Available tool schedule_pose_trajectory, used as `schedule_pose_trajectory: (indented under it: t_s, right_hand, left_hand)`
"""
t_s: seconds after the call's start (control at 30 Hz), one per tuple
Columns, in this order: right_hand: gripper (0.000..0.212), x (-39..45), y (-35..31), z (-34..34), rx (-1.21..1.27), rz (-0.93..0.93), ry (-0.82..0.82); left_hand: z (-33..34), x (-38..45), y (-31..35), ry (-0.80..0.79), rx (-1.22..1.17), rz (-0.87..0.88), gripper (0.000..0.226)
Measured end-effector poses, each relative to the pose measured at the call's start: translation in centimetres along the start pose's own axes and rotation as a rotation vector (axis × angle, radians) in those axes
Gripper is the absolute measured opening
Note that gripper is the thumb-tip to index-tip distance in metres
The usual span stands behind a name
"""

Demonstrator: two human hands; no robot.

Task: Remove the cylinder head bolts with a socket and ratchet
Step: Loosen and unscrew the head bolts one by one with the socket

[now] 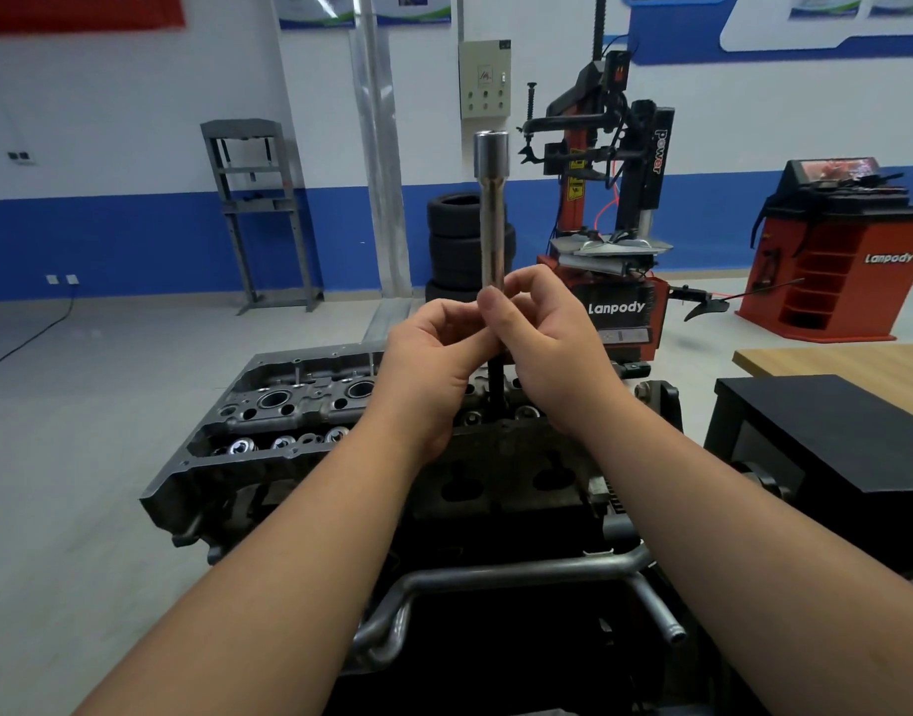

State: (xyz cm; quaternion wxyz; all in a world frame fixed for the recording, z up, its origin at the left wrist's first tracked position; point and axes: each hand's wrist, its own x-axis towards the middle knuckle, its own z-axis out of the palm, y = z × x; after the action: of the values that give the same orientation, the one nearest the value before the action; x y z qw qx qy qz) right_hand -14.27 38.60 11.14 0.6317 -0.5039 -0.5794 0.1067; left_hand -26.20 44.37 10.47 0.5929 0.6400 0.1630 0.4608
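A long chrome socket extension (492, 214) stands upright above the cylinder head (289, 405), its wider drive end at the top. A dark bolt shank (496, 377) hangs below it, reaching down toward the head. My left hand (434, 364) pinches the lower end of the extension from the left. My right hand (552, 343) grips the same lower end from the right, thumb on the front. No ratchet handle is in view. The head sits on an engine block, with valve springs and spark plug wells showing at its left half.
Metal coolant pipes (521, 576) run across the front of the engine below my forearms. A black box (826, 436) and a wooden tabletop (847, 359) stand at the right. A tyre changer (609, 224), stacked tyres (454, 240) and a red balancer (837, 250) stand behind.
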Motion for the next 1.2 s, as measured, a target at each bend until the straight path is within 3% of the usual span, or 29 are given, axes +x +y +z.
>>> schedule_pose_trajectory:
  t_s: [0.1,0.2,0.47,0.67,0.83,1.2]
  right_hand:
    - [0.017,0.06,0.10,0.02,-0.016,-0.009,0.017]
    - [0.019,0.14,0.16,0.00,-0.011,-0.002,0.049]
    - [0.018,-0.05,-0.10,-0.02,0.016,-0.023,-0.003]
    - [0.015,0.11,0.19,-0.12,0.026,0.004,0.035]
    - [0.021,0.21,0.29,-0.05,0.023,0.006,0.022]
    - [0.016,0.19,0.37,0.01,0.034,0.003,0.031]
  left_hand:
    - [-0.12,-0.04,0.09,-0.022,-0.032,-0.006,0.036]
    - [-0.42,0.16,0.07,-0.065,-0.060,-0.035,0.019]
    - [-0.14,-0.09,0.12,-0.010,0.011,-0.017,0.035]
    - [-0.39,0.04,0.14,-0.026,-0.039,-0.029,0.013]
    - [-0.28,0.29,0.16,-0.008,-0.032,-0.062,0.022]
    - [-0.23,0.10,0.19,0.000,-0.017,-0.035,0.010]
